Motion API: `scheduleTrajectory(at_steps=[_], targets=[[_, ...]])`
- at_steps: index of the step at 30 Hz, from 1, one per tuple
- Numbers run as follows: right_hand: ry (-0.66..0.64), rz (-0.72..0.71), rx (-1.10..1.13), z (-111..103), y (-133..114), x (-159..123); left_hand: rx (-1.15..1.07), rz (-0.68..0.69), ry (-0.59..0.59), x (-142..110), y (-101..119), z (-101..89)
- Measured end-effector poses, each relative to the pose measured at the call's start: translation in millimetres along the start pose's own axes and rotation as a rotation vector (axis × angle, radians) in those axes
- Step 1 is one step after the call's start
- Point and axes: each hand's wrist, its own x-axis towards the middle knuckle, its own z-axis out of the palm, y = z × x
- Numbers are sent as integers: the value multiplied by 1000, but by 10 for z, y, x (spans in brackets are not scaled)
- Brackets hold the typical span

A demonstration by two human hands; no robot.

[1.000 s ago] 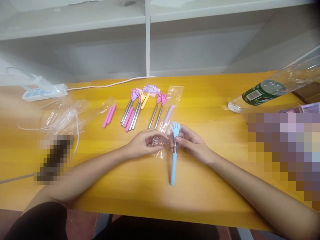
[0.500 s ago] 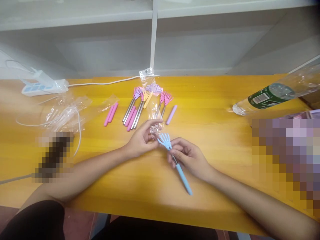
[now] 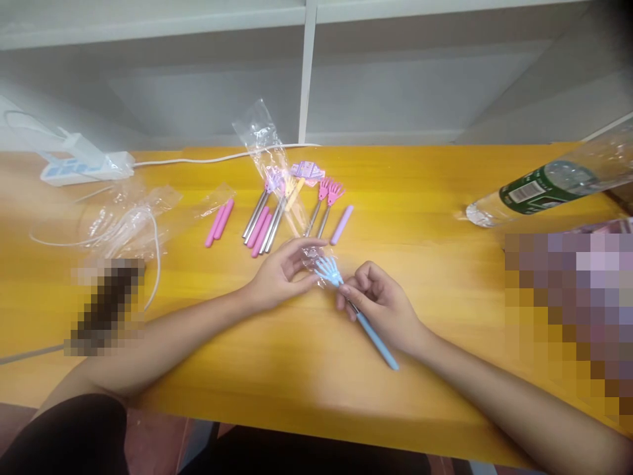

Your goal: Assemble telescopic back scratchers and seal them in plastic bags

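Note:
My right hand [image 3: 388, 307] pinches a blue back scratcher [image 3: 376, 339] just below its claw head, with the handle slanting down to the right. My left hand [image 3: 277, 277] grips the mouth of a clear plastic bag [image 3: 260, 128] with curled fingers. The bag stretches up and to the left from that hand, over other back scratchers. At the bag's mouth, the blue claw overlaps the film; whether it is fully inside I cannot tell. Beyond the hands lie pink-headed back scratchers [image 3: 324, 211] with bare metal rods, and purple and yellow heads lie under the bag.
Pink handle sleeves [image 3: 219, 223] and a purple sleeve [image 3: 341, 225] lie on the table [image 3: 420, 264]. Purple cards [image 3: 307, 170] lie at the back. To the left are crumpled plastic bags [image 3: 126, 227], a white cable and a power strip [image 3: 86, 168]. A plastic bottle [image 3: 537, 188] is at the right.
The clear bag has swung up and to the left from the left hand. The right hand has brought the blue claw to the bag's mouth, and its handle has tilted further right.

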Motion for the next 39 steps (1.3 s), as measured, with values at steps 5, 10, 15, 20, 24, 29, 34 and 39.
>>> scheduleTrajectory(at_steps=[5, 10, 15, 20, 24, 29, 34, 39], targets=[[16, -30, -44, -25, -17, 14, -60, -20, 38, 19, 6, -3], [19, -49, -70, -43, -27, 18, -87, -95, 22, 29, 25, -20], [24, -61, -70, -60, -20, 13, -119, -137, 55, 37, 29, -34], [69, -39, -69, -59, -32, 14, -77, -167, 66, 58, 59, -42], [71, -30, -53, -52, -37, 17, -69, -172, 45, 67, 70, -52], [82, -31, -36, -48, -36, 7, -81, -260, 38, 58, 114, -41], [98, -40, -16, -46, -37, 10, -54, -284, 29, 40, 141, -10], [87, -52, -21, -41, -41, 10, -10, -243, -11, 21, 150, 28]])
